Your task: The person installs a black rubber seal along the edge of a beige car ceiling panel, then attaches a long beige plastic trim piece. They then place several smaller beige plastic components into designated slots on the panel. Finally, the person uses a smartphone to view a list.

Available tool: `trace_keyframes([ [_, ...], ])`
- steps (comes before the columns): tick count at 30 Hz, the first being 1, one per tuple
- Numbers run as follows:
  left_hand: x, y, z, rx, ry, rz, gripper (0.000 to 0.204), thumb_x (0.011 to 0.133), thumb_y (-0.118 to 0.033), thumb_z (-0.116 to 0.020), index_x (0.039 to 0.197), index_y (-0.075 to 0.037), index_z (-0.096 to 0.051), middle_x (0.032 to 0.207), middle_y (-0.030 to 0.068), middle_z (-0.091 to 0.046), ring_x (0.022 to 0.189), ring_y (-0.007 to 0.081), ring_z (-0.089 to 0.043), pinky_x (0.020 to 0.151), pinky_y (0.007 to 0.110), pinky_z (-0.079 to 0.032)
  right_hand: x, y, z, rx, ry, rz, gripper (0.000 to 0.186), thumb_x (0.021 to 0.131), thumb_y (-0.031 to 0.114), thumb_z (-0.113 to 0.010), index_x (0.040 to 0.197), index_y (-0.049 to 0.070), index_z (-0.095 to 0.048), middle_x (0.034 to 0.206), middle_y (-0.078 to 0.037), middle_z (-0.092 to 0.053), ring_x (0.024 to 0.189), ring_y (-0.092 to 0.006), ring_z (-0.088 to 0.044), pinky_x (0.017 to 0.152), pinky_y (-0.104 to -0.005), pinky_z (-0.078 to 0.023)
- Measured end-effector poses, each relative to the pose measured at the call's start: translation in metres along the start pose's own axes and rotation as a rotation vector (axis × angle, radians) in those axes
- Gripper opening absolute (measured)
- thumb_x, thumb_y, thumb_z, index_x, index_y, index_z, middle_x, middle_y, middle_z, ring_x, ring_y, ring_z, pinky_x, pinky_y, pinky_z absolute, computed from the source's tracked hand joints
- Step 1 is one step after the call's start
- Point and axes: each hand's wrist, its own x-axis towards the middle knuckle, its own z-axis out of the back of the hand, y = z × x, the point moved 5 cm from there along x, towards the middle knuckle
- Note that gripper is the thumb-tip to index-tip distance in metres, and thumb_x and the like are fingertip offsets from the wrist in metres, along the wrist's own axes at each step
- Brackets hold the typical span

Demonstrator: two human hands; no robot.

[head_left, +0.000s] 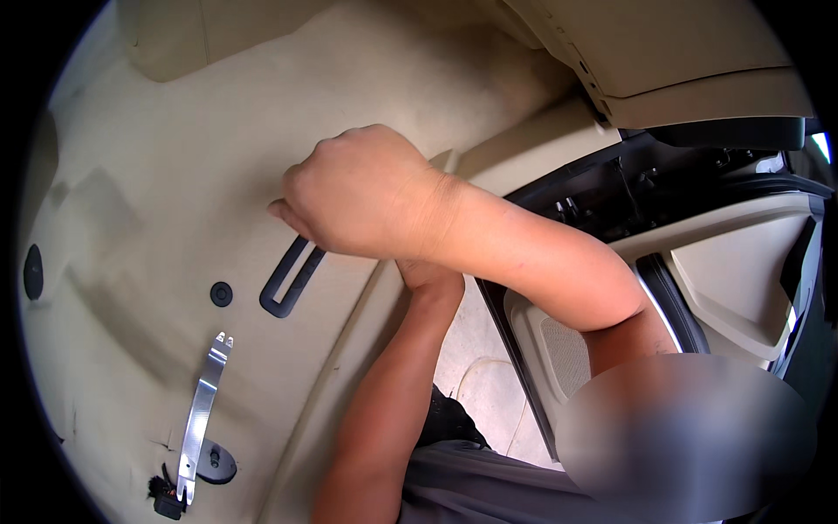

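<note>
My right hand (358, 188) is curled closed, knuckles up, over a black elongated loop-shaped trim piece (276, 297) on the beige carpeted car floor (148, 113); whatever its fingers hold is hidden. Behind it my left hand (419, 272) reaches up from below, its wrist showing and its fingers covered by my right hand. A small black round cap (221, 294) lies left of the trim piece. Below that rests a shiny metal forked pry tool (204, 402), beside a dark oval fitting (218, 461) and a black connector (168, 505).
Beige seat or trim panels (681, 52) rise at upper right. An open door (733, 271) with a speaker grille stands at right beside the black sill. Pale ground (471, 332) shows through the doorway. A dark oval piece (34, 272) sits at far left.
</note>
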Motion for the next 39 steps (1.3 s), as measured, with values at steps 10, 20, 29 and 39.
trace_keyframes([
  [10,-0.008,-0.017,0.026,0.230,0.039,-0.017,0.055,0.100,-0.015,-0.052,0.151,0.006,-0.046,0.138,0.0205,-0.053,0.125,0.0360,-0.046,0.110,0.057,-0.032,-0.136,-0.243,-0.005,-0.455,0.008,-0.920,0.046,0.099,0.042,-0.054,0.088,0.005,-0.078,0.086,-0.021,-0.074,0.086,-0.0417,-0.072,0.080,-0.0501,-0.060],
  [20,0.014,-0.009,0.034,0.032,-0.032,-0.041,0.045,0.094,-0.013,-0.059,0.134,0.008,-0.058,0.127,0.0202,-0.062,0.124,0.0362,-0.052,0.108,0.047,-0.040,-0.137,-0.178,-0.062,-0.270,-0.125,-0.686,0.019,0.091,0.023,-0.062,0.088,0.006,-0.070,0.088,-0.021,-0.072,0.082,-0.0429,-0.070,0.073,-0.0519,-0.057],
  [29,0.074,0.009,0.039,-0.459,0.466,-0.066,0.032,0.087,-0.010,-0.055,0.110,0.009,-0.069,0.117,0.0289,-0.070,0.119,0.0461,-0.060,0.107,0.046,-0.048,-0.232,-0.099,-0.231,0.335,-0.864,-0.998,0.021,0.093,0.012,-0.060,0.104,-0.004,-0.068,0.094,-0.026,-0.069,0.084,-0.0410,-0.068,0.079,-0.0416,-0.054],
  [39,0.166,-0.036,0.016,-0.711,0.674,0.281,0.055,0.106,-0.039,-0.051,0.138,0.005,-0.060,0.141,0.0247,-0.063,0.132,0.0361,-0.059,0.109,0.045,-0.046,-0.236,-0.104,-0.255,0.740,-1.170,-0.997,0.010,0.093,-0.004,-0.052,0.088,-0.006,-0.060,0.079,0.000,-0.050,0.073,-0.0080,-0.046,0.065,-0.0244,-0.041],
])
